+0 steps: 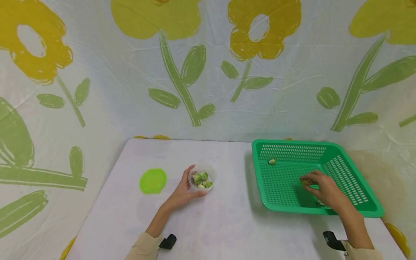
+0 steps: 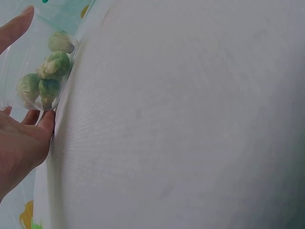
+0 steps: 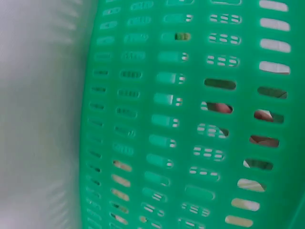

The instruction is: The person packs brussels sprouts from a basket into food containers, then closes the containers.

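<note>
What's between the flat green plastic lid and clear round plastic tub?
In the head view, bare white tabletop, then the left hand holding the tub.

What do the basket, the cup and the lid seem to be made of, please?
The basket looks like moulded plastic, satin-finished: its walls carry regular rows of slots. The cup is probably thin, smooth clear plastic, since the sprouts show through its wall, though glass remains possible. The lid is likely plastic too, judging by its even lime colour; its finish is hard to tell.
</note>
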`<control>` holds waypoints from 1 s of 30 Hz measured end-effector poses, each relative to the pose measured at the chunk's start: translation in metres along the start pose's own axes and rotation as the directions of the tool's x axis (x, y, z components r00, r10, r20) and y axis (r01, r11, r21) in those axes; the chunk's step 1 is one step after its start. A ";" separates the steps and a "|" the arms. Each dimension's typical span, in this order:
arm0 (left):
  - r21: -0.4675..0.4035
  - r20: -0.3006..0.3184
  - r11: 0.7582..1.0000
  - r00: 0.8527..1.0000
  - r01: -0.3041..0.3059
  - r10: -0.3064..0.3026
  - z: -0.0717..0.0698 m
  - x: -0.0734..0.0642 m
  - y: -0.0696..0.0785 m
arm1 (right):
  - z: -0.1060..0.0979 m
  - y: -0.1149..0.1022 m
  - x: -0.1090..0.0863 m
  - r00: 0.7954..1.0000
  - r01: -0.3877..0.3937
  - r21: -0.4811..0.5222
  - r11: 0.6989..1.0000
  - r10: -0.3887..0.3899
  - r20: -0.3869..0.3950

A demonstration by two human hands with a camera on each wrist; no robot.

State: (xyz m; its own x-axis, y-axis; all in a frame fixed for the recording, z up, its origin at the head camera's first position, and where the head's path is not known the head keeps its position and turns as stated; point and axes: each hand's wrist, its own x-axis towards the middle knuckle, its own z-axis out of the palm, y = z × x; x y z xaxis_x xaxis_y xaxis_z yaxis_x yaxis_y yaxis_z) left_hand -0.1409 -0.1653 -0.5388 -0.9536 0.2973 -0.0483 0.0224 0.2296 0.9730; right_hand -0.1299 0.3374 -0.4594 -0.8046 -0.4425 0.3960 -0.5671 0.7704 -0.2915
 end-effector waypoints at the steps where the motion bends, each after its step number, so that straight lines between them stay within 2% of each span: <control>1: -0.001 -0.001 1.000 1.000 -0.002 0.002 0.000 0.000 0.000 | 0.000 -0.001 0.001 1.000 0.013 -0.006 1.000 -0.013 -0.019; 5: 0.001 -0.001 1.000 1.000 -0.004 0.004 0.000 0.000 -0.001 | 0.002 -0.003 0.006 0.996 0.046 -0.017 0.999 -0.048 -0.079; 16: 0.000 -0.015 1.000 1.000 0.009 -0.009 0.001 -0.002 -0.003 | 0.009 -0.016 0.015 0.981 0.060 0.051 0.997 -0.049 -0.185; 30: 0.005 -0.013 1.000 1.000 0.000 0.000 0.002 -0.001 -0.003 | 0.019 -0.037 0.032 0.959 0.078 0.082 0.994 -0.052 -0.280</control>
State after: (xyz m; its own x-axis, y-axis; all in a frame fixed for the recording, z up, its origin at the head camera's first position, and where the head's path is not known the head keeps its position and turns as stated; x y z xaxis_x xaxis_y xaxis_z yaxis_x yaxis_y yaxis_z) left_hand -0.1395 -0.1643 -0.5417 -0.9575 0.2848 -0.0455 0.0234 0.2340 0.9720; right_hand -0.1378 0.2860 -0.4520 -0.6925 -0.3357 0.6385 -0.6405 0.6935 -0.3300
